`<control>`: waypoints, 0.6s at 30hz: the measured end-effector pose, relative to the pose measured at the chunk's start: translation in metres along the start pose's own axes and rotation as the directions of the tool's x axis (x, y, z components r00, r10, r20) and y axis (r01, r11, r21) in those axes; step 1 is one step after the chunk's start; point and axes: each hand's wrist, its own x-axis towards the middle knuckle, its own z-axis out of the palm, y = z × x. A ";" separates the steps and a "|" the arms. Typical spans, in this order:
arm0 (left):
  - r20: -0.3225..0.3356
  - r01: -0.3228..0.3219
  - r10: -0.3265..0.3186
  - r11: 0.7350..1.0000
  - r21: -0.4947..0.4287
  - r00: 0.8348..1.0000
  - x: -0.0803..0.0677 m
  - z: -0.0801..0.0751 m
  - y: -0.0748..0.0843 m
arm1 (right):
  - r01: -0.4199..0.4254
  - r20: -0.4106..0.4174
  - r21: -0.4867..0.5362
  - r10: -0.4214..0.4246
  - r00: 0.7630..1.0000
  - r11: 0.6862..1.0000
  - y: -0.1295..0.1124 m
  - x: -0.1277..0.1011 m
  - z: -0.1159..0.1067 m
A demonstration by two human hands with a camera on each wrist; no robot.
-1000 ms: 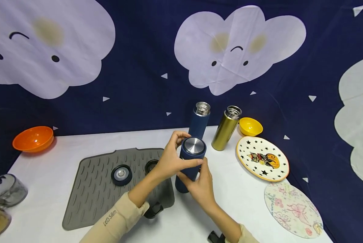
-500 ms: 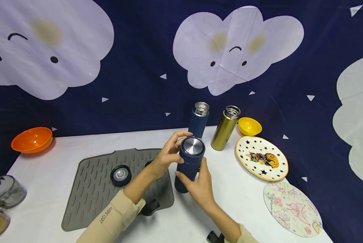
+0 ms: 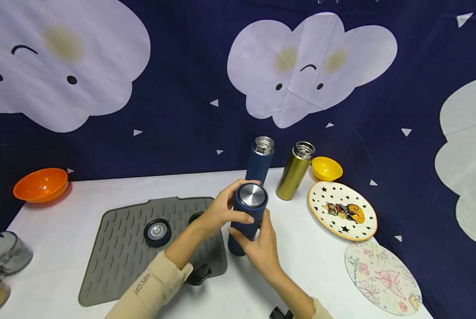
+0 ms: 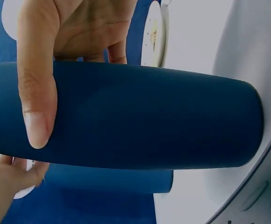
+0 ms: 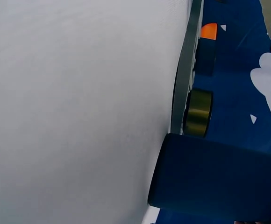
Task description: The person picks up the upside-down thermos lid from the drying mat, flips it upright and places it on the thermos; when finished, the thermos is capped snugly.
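A navy thermos flask (image 3: 243,230) with a round steel-topped lid (image 3: 252,195) stands upright on the white table, just right of the grey mat. My left hand (image 3: 223,212) grips its upper part from the left, thumb across the front near the lid. Lower down, my right hand (image 3: 261,250) holds the body from the right. The left wrist view shows the right hand (image 4: 86,32) with its thumb laid over the flask (image 4: 149,116). In the right wrist view the flask's base (image 5: 196,177) fills the lower right corner.
An open blue flask (image 3: 259,161) and an open gold flask (image 3: 291,177) stand behind. Two lids, one (image 3: 157,231) in plain sight, lie on the ribbed mat (image 3: 114,252). Bowls, a star-patterned plate (image 3: 325,212), a floral round mat (image 3: 385,283) and glass jars (image 3: 8,254) sit around.
My left fingers spread and the thumb drew back to the left, then the hand closed round the upper flask again. My right hand keeps its hold, and the flask stays in place.
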 end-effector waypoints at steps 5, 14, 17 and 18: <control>-0.080 -0.037 0.047 0.992 0.123 0.996 -0.005 0.009 -0.002 | 0.018 -0.013 -0.022 -0.018 1.000 1.000 0.001 0.001 0.000; -0.194 -0.031 0.062 0.986 0.161 0.979 0.001 0.018 -0.009 | 0.012 -0.015 -0.022 -0.012 1.000 1.000 0.000 -0.001 0.001; -0.024 0.011 -0.011 1.000 0.015 1.000 0.004 0.002 -0.007 | 0.015 0.012 -0.001 -0.015 1.000 1.000 0.000 -0.002 0.001; 0.017 0.034 -0.033 0.999 -0.009 0.999 0.004 -0.002 -0.006 | 0.015 0.017 0.001 -0.015 1.000 1.000 0.000 -0.002 0.001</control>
